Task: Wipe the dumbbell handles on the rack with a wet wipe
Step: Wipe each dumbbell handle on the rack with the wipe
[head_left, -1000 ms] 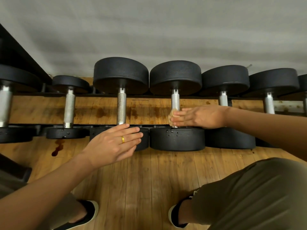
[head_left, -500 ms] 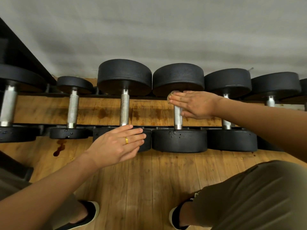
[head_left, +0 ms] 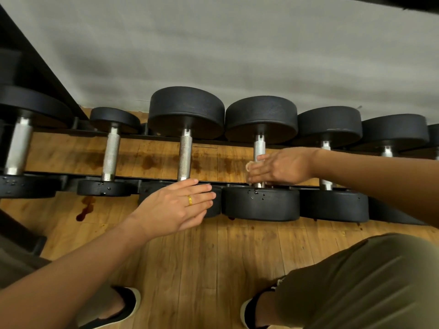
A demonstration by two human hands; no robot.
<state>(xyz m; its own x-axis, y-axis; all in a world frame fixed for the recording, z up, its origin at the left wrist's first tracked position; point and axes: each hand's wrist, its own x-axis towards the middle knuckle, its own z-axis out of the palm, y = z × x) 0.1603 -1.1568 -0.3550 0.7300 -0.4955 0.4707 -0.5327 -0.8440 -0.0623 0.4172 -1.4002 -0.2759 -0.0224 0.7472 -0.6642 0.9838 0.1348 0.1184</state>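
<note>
Knurled bright metal handles (head_left: 184, 157), matt black rubbery dumbbell heads (head_left: 261, 205), stained wooden floor (head_left: 213, 257).

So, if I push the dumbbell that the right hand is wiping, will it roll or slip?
Probably heavy: the dumbbell has thick black heads. It likely cannot roll far; neighbouring dumbbells sit close beside it. Its knurled handle should resist slipping, even when damp.

Both forearms are bare. A thin gold ring (head_left: 189, 200) circles a finger of the left hand (head_left: 175, 207). Olive-green legwear (head_left: 356, 281), perhaps shorts; black shoes with pale soles (head_left: 126, 302).
</note>
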